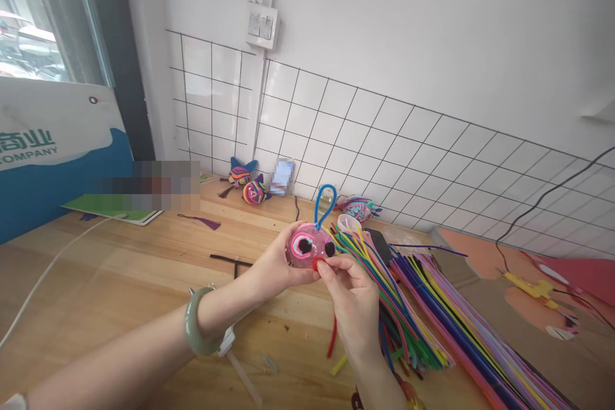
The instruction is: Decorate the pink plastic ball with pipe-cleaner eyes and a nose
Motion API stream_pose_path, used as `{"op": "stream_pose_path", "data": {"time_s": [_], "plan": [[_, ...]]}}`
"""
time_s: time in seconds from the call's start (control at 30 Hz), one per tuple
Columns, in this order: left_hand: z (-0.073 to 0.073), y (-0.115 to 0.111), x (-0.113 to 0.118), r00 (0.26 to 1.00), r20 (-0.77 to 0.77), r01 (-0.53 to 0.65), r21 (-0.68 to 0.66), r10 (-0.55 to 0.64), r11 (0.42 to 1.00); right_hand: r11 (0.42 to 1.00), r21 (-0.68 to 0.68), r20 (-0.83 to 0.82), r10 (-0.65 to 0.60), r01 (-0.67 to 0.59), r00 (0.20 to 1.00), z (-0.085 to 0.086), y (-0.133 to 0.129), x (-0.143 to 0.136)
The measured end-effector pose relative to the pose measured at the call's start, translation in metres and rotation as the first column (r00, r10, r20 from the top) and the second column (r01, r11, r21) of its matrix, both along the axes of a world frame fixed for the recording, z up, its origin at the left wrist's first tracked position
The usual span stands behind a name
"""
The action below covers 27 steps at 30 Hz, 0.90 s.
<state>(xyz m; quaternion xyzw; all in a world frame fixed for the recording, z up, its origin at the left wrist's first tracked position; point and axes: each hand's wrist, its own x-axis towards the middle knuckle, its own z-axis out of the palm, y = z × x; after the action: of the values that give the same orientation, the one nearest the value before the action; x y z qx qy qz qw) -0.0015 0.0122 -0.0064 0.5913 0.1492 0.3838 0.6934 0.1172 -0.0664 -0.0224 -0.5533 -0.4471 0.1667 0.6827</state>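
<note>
Wire grid (357, 87): runs along the wall above the work. Desk (120, 295): bare wood at lower left of frame, a firm surface on which forearms could be steadied.

Bundles of coloured stems (480, 333): spread over lower right of frame, close beside the working area. Judgement: elbow and wrist are best kept off them so that nothing drags.

Left hand (276, 259): closed round the side of the pink ball, thumb underneath. Right hand (353, 291): thumb and fingers pinched together on the small red piece. The two hands meet at the ball's lower edge, centre of frame.

Yellow glue gun (528, 285): lies at right of frame. Glue on the red piece cannot be made out.

Pink ball (318, 245): held above the desk, decorated face towards the viewer. A light, even grip from the left hand should stop it rolling without squashing it.

Blue loop (317, 208): stands up from the top; a useful reference for vertical.

Black discs (305, 246): one each side of the face. Fingers should stay clear of them.

Red piece (317, 263): at the lower edge, below and between the discs. Best centred first, then pressed flat with steady, gentle fingertip pressure; sliding it risks a smear.
</note>
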Motion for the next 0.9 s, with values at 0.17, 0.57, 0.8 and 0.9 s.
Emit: {"op": "stream_pose_path", "data": {"time_s": [0.17,0.57,0.8,0.9], "plan": [[-0.0015,0.0003,0.0014,1.000,0.010,0.001,0.005,-0.002,1.000,1.000,0.012,0.009,0.000,0.000,1.000,0.0007,-0.0005,-0.0005],[-0.0011,-0.0025,0.0015,1.000,0.024,-0.009,0.004,0.009,1.000,0.998,0.026,0.059,-0.050,0.049,0.997,-0.0001,-0.0016,-0.0031],[-0.0025,-0.0011,0.0035,0.999,0.046,-0.004,0.033,0.003,0.999,0.997,0.002,0.055,-0.073,0.073,0.996,0.0013,-0.0023,-0.0039],[-0.0046,-0.0009,0.0036,0.999,0.049,-0.017,0.054,0.014,0.998,0.997,0.009,0.060,-0.074,0.073,0.995,0.0021,-0.0022,-0.0044]]}}
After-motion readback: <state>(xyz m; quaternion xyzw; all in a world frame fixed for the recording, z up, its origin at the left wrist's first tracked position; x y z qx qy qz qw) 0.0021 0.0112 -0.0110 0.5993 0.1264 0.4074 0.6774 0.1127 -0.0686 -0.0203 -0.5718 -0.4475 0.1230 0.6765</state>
